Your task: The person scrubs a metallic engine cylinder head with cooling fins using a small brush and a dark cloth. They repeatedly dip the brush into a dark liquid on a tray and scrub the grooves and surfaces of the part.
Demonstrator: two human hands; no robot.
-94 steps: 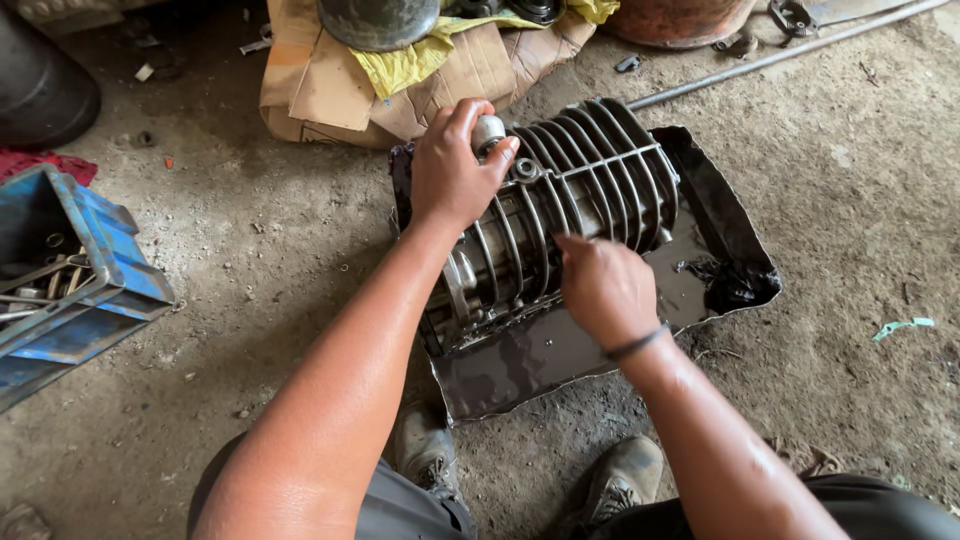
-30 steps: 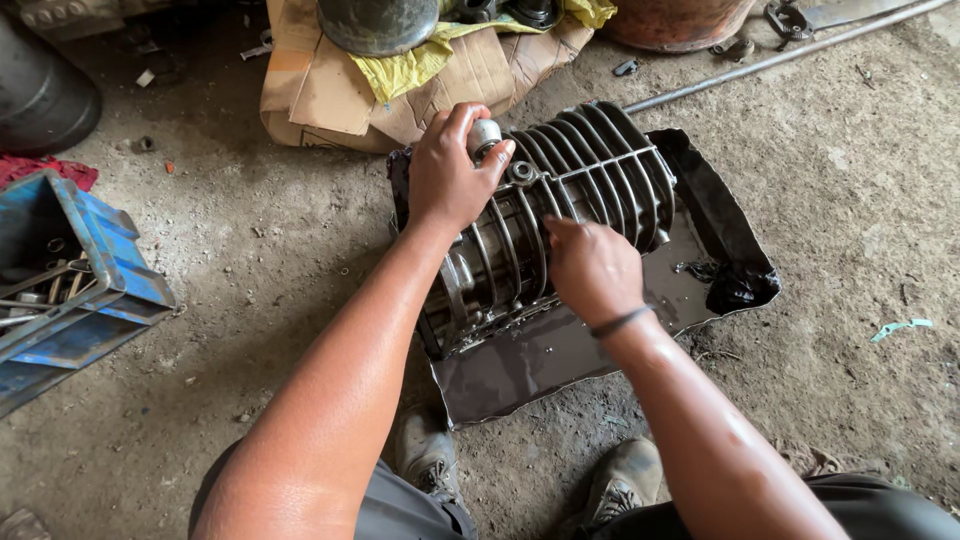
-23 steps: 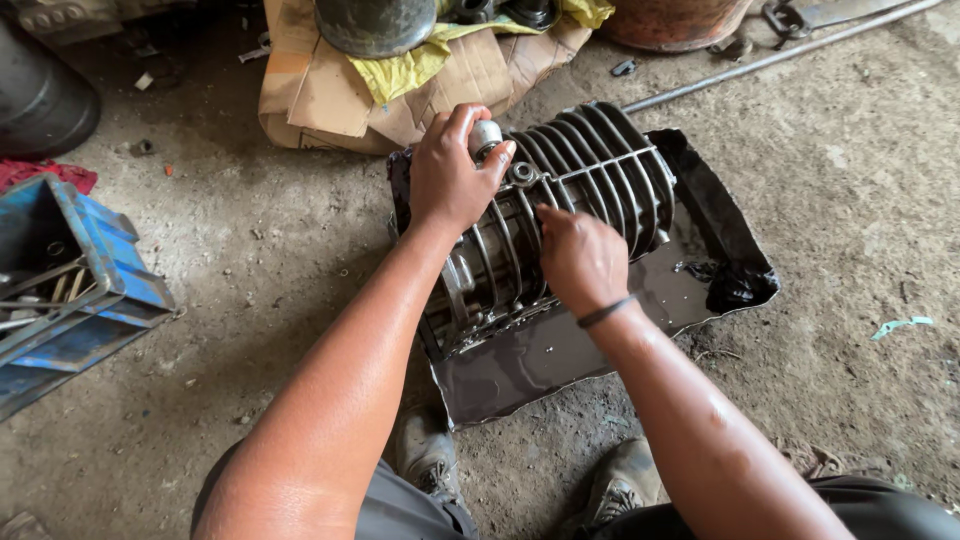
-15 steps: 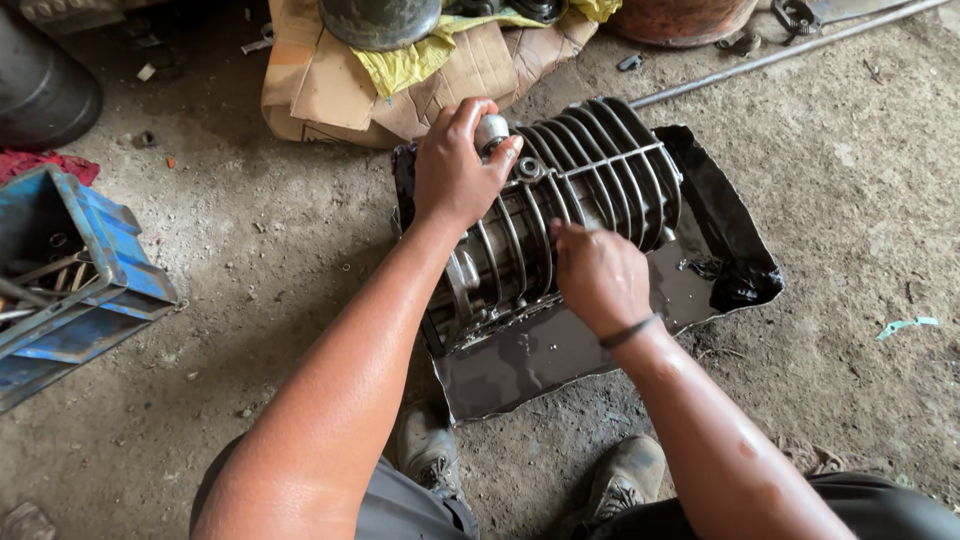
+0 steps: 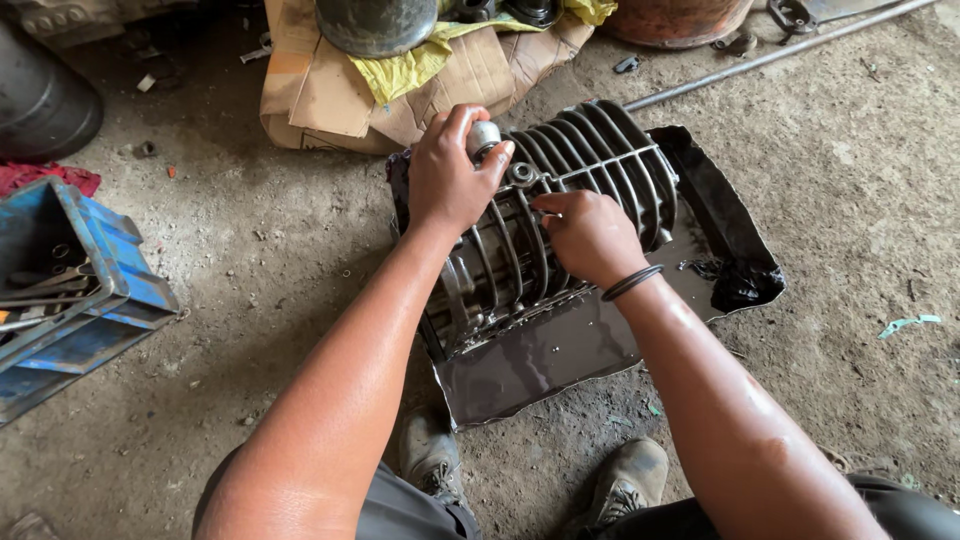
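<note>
Your left hand (image 5: 450, 180) grips the small silver metal cylinder (image 5: 484, 137) atop the dark ribbed metal engine casing (image 5: 590, 165), which lies centre-frame in the oily black metal tray (image 5: 720, 210), long axis running lower left to upper right. Your right hand (image 5: 590, 235), fingers curled, presses its ribs just right.

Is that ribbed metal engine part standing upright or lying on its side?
On its side. The finned casing lies lengthwise across the dark oily tray, both hands on it.

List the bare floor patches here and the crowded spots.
Bare floor lies between the blue crate and the oily tray, and right of the tray. Crowded: the finned casing under both hands, and the cardboard beyond.
</note>
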